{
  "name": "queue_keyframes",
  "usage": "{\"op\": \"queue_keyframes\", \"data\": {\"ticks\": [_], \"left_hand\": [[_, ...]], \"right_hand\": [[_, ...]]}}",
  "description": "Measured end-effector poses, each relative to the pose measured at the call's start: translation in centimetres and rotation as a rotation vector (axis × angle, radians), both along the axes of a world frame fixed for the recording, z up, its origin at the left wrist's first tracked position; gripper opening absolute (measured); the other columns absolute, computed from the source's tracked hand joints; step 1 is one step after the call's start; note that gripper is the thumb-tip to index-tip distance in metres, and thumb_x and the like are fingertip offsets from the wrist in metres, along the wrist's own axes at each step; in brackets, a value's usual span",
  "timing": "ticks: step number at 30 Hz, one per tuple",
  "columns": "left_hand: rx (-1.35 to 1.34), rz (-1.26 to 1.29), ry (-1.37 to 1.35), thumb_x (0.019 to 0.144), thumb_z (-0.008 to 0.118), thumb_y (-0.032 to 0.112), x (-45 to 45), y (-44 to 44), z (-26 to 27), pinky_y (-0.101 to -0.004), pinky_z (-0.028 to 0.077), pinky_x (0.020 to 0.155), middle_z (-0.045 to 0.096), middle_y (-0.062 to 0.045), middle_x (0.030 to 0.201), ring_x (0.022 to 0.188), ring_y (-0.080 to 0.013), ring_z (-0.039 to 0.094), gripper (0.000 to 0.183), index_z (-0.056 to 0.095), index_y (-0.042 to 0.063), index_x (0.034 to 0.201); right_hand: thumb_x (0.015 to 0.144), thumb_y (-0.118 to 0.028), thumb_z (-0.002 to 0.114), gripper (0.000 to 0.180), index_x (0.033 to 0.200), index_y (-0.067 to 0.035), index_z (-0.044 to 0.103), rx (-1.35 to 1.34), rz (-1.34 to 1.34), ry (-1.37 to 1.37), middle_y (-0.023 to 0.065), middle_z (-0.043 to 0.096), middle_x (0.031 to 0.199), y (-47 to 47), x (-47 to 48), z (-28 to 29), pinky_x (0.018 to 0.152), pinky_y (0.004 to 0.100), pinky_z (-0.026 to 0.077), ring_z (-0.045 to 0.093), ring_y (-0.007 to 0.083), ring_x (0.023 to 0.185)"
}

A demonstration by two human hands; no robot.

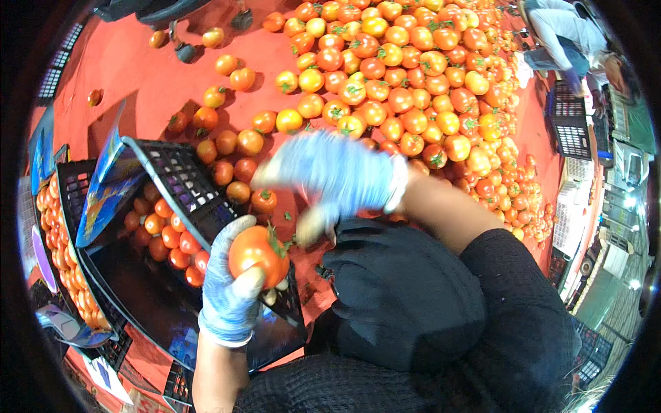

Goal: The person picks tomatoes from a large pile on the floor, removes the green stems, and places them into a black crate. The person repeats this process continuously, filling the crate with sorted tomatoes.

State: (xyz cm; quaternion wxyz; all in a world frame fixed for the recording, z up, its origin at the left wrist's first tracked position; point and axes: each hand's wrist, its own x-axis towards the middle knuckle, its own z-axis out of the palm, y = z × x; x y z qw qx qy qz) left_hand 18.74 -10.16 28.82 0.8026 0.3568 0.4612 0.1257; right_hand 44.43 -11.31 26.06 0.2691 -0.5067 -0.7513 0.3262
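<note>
A large orange-red tomato (253,254) with a green stem end rests in my left hand (230,297), which wears a blue-and-white glove. That hand is over the near side of a black plastic crate (173,173) lined with printed blue sheet (111,186). Inside, red tomatoes (170,237) are gathered toward the far end, and dark lining shows nearer me. My right hand (335,173), in a matching glove, is motion-blurred above the red ground, between the crate and the tomato heap. Its thumb and fingers are apart, with nothing visible between them.
A big heap of tomatoes (408,88) covers the red ground sheet (124,57); loose ones lie beside the crate. At left stands another crate full of tomatoes (69,258). Another person (563,41) bends near black crates (570,124) at far right.
</note>
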Motion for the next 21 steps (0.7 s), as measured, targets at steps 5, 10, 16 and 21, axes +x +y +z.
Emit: {"op": "queue_keyframes", "data": {"ticks": [5, 10, 16, 21], "left_hand": [[-0.039, 0.242, 0.05, 0.067, 0.078, 0.044, -10.0, 0.0, -1.2, -0.0378, 0.049, 0.09, 0.057, -0.015, 0.116, 0.104, -0.0257, 0.059, 0.083, 0.041, 0.005, 0.131], [0.164, -0.219, 0.512, 0.067, 0.08, 0.033, -22.5, 1.2, -7.7, -0.0338, 0.047, 0.091, 0.057, -0.009, 0.116, 0.104, -0.0218, 0.058, 0.078, 0.044, 0.005, 0.13], [0.087, -0.819, 1.188, 0.063, 0.081, 0.04, -24.4, -3.8, -15.3, -0.0372, 0.046, 0.093, 0.06, -0.021, 0.115, 0.107, -0.0341, 0.059, 0.078, 0.049, 0.003, 0.124], [0.038, -0.568, 1.261, 0.065, 0.081, 0.03, -27.8, -9.9, -22.8, -0.0368, 0.048, 0.09, 0.061, -0.02, 0.113, 0.102, -0.0334, 0.061, 0.068, 0.052, 0.0, 0.119]], "right_hand": [[0.077, -0.027, 0.063, 0.058, 0.128, -0.002, 0.051, -0.447, -0.708, -0.836, 0.0205, 0.056, 0.125, -2.4, 15.8, -12.2, 0.102, 0.04, 0.04, 0.051, 0.0351, 0.119], [0.071, -0.022, 0.067, 0.072, 0.137, -0.013, 0.041, -0.446, -0.538, -1.044, 0.0247, 0.054, 0.124, -6.6, 22.2, -16.9, 0.097, 0.045, 0.043, 0.052, 0.0395, 0.114], [0.071, -0.026, 0.074, 0.066, 0.13, -0.016, 0.048, -0.303, -0.82, -0.848, 0.0242, 0.059, 0.114, -7.0, 20.9, -17.1, 0.092, 0.0434, 0.045, 0.056, 0.0394, 0.108], [0.074, -0.026, 0.075, 0.062, 0.127, -0.007, 0.049, -0.164, -0.826, -0.63, 0.0226, 0.059, 0.115, -7.4, 17.4, -15.8, 0.094, 0.0409, 0.044, 0.055, 0.037, 0.11]]}}
